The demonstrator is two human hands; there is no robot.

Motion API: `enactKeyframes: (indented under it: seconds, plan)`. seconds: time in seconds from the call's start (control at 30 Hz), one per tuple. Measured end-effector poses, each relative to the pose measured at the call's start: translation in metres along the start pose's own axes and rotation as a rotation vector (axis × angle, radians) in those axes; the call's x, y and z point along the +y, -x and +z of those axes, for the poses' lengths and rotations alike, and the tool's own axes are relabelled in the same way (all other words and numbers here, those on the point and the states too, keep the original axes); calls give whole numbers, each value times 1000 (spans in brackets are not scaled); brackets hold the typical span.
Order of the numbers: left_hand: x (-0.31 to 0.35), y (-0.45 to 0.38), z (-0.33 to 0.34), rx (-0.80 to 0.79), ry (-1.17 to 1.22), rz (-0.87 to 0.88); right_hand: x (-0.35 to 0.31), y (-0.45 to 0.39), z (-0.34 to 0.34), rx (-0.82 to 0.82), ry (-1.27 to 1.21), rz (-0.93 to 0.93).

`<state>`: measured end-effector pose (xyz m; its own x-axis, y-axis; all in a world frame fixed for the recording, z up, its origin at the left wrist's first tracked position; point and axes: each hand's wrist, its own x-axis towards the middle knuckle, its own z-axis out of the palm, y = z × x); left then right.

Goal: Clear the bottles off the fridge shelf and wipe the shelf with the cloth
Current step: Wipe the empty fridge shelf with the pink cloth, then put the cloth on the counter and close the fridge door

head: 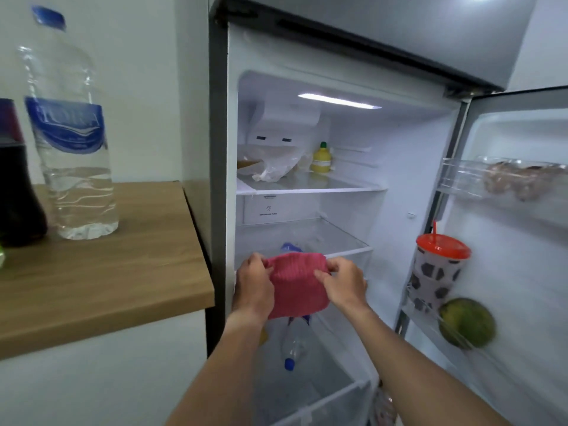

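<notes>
With the water bottle point(72, 130) and cola bottle point(15, 179) already set on the surface point(123, 272) at nine o'clock, the pink cloth point(296, 284) is gripped by left hand point(253, 287) and right hand point(345, 284) before the glass shelf point(335, 238), wiping judged still undone.

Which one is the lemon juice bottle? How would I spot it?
Look inside the open fridge, at the top glass shelf under the light. The lemon juice bottle stands at the back, right of a crumpled plastic bag. It is the only yellow thing there, with a green cap.
</notes>
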<state>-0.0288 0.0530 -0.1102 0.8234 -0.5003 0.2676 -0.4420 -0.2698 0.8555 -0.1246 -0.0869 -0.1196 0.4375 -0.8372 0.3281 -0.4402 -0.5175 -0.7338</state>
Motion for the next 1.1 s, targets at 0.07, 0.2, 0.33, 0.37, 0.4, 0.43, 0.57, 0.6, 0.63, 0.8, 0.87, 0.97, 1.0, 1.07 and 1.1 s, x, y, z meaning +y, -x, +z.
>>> enactKeyframes:
  seconds: [0.07, 0.2, 0.33, 0.37, 0.4, 0.43, 0.57, 0.6, 0.63, 0.8, 0.87, 0.97, 1.0, 1.07, 1.1]
  plan:
    - [15, 10, -12, 5, 4, 81, -11, 11, -19, 37, -12, -5]
    - [48, 33, -42, 44, -104, 329, -40, 35, -56, 139, -77, -84]
    - [82, 55, -82, 130, -122, 490, -72, 60, -86, 198, -187, -153]
    - [87, 59, -93, 166, -143, 507, -81, 65, -92, 197, -202, -160]
    - [92, 63, -104, 199, -164, 517, -91, 71, -96, 193, -215, -170]
    - [94, 66, -115, 216, -171, 522, -101, 75, -99, 191, -231, -183]
    - [91, 66, -161, 200, 2, 498, -151, 93, -94, 179, -308, -273]
    - [87, 64, -174, 226, 12, 509, -163, 97, -88, 166, -314, -307]
    - [80, 61, -188, 253, 4, 528, -175, 102, -80, 149, -318, -340]
    - [37, 47, -249, 399, -127, 514, -221, 118, -26, 22, -287, -448]
    - [17, 44, -265, 445, -181, 447, -232, 123, -2, 0, -274, -487]
    - [-10, 45, -277, 420, -274, 293, -240, 129, 34, -78, -245, -491]
    - [-18, 46, -279, 406, -307, 244, -241, 130, 45, -103, -219, -479]
    - [-29, 44, -283, 396, -356, 167, -242, 130, 63, -151, -174, -456]
    - [-33, 42, -285, 397, -376, 142, -242, 128, 71, -176, -153, -452]
